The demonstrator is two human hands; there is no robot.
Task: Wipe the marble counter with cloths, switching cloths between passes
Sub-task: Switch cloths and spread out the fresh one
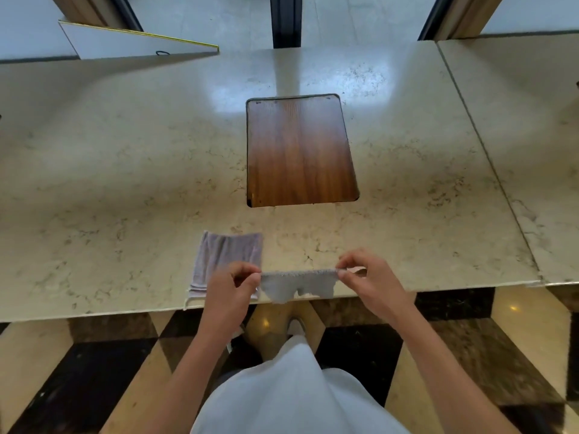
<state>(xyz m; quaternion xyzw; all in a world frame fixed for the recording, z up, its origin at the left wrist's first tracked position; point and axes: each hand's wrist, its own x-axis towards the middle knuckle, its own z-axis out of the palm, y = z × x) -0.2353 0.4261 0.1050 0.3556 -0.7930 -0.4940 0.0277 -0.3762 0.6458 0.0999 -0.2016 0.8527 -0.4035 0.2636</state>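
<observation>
A small grey cloth (297,285) hangs stretched between my hands just above the front edge of the beige marble counter (125,170). My left hand (232,286) pinches its left top corner and my right hand (369,277) pinches its right top corner. A second, pale lilac cloth (227,255) lies folded flat on the counter to the left of the grey one, partly under my left hand, with its near end at the counter's edge.
A rectangular wooden inset (297,151) sits in the middle of the counter. A white board with a yellow edge (131,42) lies at the back left. A seam (488,161) divides off another slab to the right. A dark and beige tiled floor (94,371) lies below.
</observation>
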